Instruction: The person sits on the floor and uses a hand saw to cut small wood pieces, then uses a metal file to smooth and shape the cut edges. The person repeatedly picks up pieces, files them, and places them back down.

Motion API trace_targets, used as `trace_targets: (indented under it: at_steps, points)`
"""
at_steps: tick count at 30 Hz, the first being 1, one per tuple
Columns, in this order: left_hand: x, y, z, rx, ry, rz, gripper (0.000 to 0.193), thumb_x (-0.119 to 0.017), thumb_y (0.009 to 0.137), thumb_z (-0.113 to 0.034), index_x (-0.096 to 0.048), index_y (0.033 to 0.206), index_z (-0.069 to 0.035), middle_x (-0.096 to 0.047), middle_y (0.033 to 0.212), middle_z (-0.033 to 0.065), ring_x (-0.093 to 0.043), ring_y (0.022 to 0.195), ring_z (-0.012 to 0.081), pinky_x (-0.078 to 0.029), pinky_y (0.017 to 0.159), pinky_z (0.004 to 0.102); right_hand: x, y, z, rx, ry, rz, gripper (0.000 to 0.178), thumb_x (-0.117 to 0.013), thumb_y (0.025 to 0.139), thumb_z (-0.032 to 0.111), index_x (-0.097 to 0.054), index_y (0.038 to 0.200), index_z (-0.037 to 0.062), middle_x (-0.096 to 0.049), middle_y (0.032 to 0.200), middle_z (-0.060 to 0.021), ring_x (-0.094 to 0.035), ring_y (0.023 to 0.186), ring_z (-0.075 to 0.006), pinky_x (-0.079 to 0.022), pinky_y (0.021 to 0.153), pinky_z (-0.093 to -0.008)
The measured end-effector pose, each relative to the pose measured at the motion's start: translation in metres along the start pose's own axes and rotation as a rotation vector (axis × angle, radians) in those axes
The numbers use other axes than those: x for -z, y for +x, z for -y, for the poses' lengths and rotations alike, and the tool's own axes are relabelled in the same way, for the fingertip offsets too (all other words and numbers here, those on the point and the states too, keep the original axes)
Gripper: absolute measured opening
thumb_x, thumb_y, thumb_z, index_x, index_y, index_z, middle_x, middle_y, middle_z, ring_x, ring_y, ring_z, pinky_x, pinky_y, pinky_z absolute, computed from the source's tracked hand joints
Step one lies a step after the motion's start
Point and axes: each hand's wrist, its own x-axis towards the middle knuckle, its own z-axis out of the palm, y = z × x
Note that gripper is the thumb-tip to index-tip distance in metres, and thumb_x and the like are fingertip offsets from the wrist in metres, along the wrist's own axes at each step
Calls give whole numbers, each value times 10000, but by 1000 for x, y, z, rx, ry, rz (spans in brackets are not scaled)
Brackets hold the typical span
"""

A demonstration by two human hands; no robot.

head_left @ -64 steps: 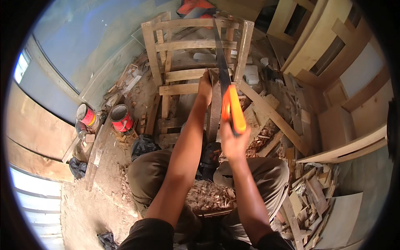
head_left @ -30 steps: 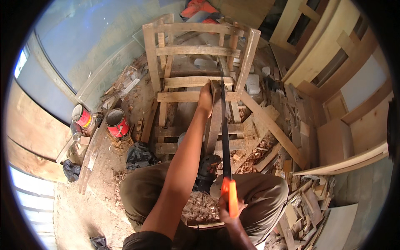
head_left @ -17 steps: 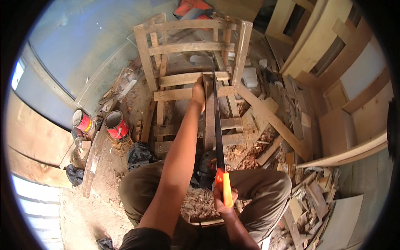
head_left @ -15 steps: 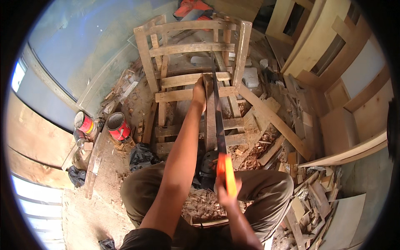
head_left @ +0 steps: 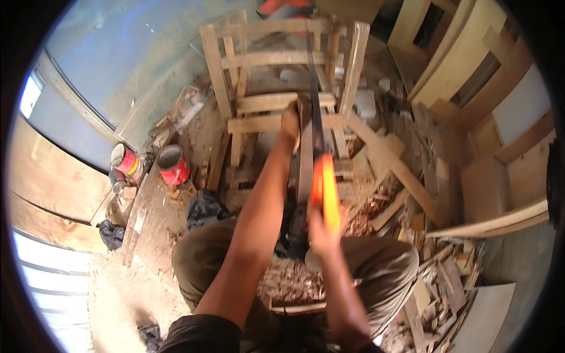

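A handsaw with an orange-yellow handle (head_left: 328,191) is in my right hand (head_left: 322,226), its fingers closed round the grip. Its long dark blade (head_left: 315,97) points away from me, along the right side of a wooden bar (head_left: 305,153). My left hand (head_left: 290,125) is closed on the bar's far part, left of the blade, with some fingers hidden behind the wood. The bar runs from near my knees to a slatted wooden frame (head_left: 279,60) standing in front of me. Whether the teeth are in the wood I cannot tell.
Two red paint cans (head_left: 172,166) stand at the left by a black plastic bag (head_left: 206,207). A slanting plank (head_left: 394,167) lies right of the frame. Offcuts (head_left: 456,276) are heaped at the right below wooden panels (head_left: 500,106). Wood chips (head_left: 288,282) lie between my legs.
My right hand has pushed the saw away from me along the bar, so the handle is farther forward. My left hand keeps its hold on the bar. The whole view has shifted slightly.
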Motion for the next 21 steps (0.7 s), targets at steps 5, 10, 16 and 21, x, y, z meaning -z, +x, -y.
trace_targets:
  at_steps: [5, 10, 16, 21]
  points:
    - [11, 2, 1, -68, 104, 29, 393, -360, 993, -352, -609, 903, -61, -609, 757, 111, -587, 623, 235, -494, 579, 377, -16, 42, -24, 96, -47, 106, 97, -669, 891, 61, -606, 851, -1, -538, 674, 50, -453, 562, -62, -398, 498, -290]
    - [0, 0, -10, 96, -134, -14, 438, -331, 996, -388, -611, 930, -57, -615, 781, 114, -590, 628, 249, -483, 579, 379, 29, -108, -28, 315, -560, 94, 163, -694, 709, 32, -700, 871, 47, -592, 644, -61, -600, 541, -253, -483, 517, -373]
    - [-3, -7, -15, 59, 61, 56, 365, -428, 975, -356, -597, 899, -42, -603, 720, 103, -568, 584, 225, -470, 537, 341, -10, 29, -54, 37, 71, 1, 95, -651, 914, 54, -630, 826, 26, -566, 670, 39, -475, 567, -57, -399, 503, -269]
    - [-13, -15, -19, 137, -68, 15, 432, -322, 1026, -370, -614, 982, -55, -625, 741, 127, -591, 582, 248, -507, 568, 389, 12, -51, -51, 72, -367, -21, 44, -649, 875, 23, -652, 914, 4, -522, 597, -43, -505, 501, -134, -425, 483, -321]
